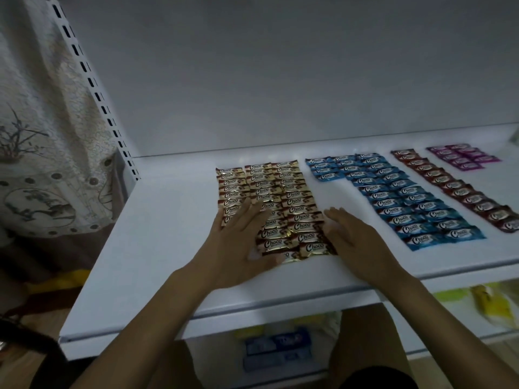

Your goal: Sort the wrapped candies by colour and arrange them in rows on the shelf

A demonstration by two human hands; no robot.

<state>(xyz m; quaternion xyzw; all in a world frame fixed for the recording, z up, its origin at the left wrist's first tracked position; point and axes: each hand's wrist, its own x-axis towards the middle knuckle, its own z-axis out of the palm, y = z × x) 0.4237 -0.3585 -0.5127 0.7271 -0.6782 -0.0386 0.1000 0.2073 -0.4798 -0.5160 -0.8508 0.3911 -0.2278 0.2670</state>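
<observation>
Over on the left there's a patterned curtain (42,136) and a slotted upright (92,88), then the white shelf (157,220). The left hand (238,245) lies flat with straight fingers on the near left part of the gold candies (269,186), gripping nothing. The gold ones sit in three columns. The right hand (351,237) is flat too, fingers straight, right against the block's near right edge. Next come the blue candies (393,192) in three columns, a single line of dark red candies (455,189), and the purple candies (463,157) at the back right.

Bare shelf (157,234) left of gold candies (269,192); right side crowded.
</observation>
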